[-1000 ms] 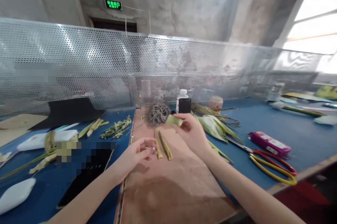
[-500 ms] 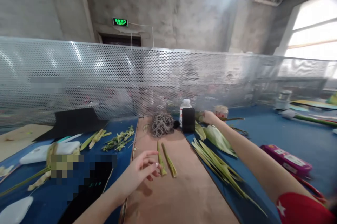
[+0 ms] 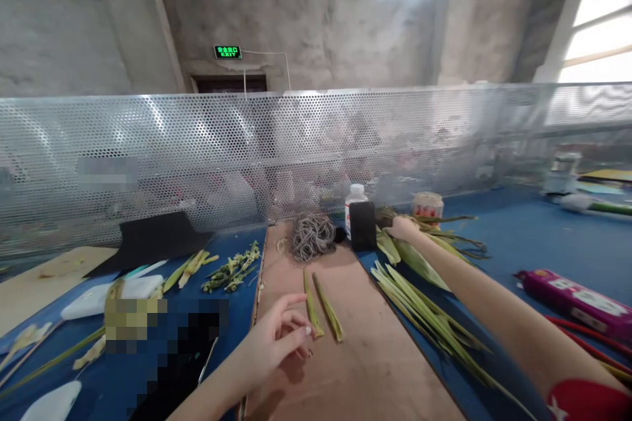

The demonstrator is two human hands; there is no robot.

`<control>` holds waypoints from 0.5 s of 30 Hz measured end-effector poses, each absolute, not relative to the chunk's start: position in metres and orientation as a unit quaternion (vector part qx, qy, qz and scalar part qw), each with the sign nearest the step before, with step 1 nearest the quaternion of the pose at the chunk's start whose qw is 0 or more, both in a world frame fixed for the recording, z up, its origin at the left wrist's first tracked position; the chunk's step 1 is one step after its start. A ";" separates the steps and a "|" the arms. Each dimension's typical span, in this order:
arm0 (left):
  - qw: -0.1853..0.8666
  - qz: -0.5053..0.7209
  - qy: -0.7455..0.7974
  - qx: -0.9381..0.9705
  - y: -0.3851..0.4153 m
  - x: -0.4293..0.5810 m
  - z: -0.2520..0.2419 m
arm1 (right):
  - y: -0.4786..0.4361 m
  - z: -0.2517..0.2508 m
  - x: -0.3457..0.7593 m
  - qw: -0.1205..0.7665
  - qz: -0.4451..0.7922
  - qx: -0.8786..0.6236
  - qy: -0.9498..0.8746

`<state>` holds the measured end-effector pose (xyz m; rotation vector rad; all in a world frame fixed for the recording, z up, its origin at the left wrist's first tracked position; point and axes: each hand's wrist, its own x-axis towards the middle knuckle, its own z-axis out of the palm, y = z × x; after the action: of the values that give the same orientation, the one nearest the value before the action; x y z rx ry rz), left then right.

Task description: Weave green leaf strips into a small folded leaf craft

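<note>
My left hand [image 3: 284,332] hovers over the brown board [image 3: 375,368] with its fingers loosely bent and apart, holding nothing. Close to its fingertips lie two narrow green leaf strips [image 3: 330,310], side by side. My right hand [image 3: 403,228] reaches far forward to the dried leaves [image 3: 385,215] beside a black box-like object [image 3: 363,226]. Its fingers are mostly hidden, so I cannot see whether they grip a leaf. Under that wrist lies a broad pale green husk leaf [image 3: 419,264]. A fan of split green strips [image 3: 424,315] rests nearer, right of the board.
A grey yarn tangle [image 3: 313,236] sits at the board's far end, near a white bottle [image 3: 354,197]. A jar [image 3: 428,205] and a purple packet [image 3: 577,299] are to the right. Plant sprigs [image 3: 232,269] lie left. A perforated metal screen [image 3: 316,138] closes off the back.
The view has shifted slightly, moving the table things rightward. My right hand remains at the dried leaves, a little lower in view. My left hand keeps its place by the two strips.
</note>
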<state>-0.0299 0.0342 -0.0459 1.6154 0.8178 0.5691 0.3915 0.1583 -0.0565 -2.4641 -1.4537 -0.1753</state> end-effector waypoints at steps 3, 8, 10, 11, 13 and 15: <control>0.570 0.265 0.363 0.688 0.034 -0.029 -0.045 | 0.151 -0.055 0.386 0.108 -0.088 -0.857 -0.496; 0.555 0.283 0.365 0.692 0.033 -0.031 -0.044 | 0.142 -0.040 0.380 0.106 -0.126 -0.847 -0.506; 0.553 0.288 0.363 0.692 0.031 -0.031 -0.042 | 0.139 -0.033 0.379 0.121 -0.131 -0.844 -0.506; 0.551 0.291 0.364 0.692 0.030 -0.031 -0.041 | 0.137 -0.029 0.378 0.133 -0.133 -0.842 -0.506; 0.547 0.300 0.367 0.690 0.028 -0.030 -0.038 | 0.131 -0.020 0.377 0.167 -0.135 -0.837 -0.503; 0.542 0.317 0.369 0.685 0.027 -0.029 -0.035 | 0.123 -0.007 0.373 0.214 -0.140 -0.831 -0.495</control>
<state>-0.0291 0.0271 -0.0352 1.6264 0.8769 0.7528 0.3734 0.1232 -0.0069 -2.3045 -1.3728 -0.3892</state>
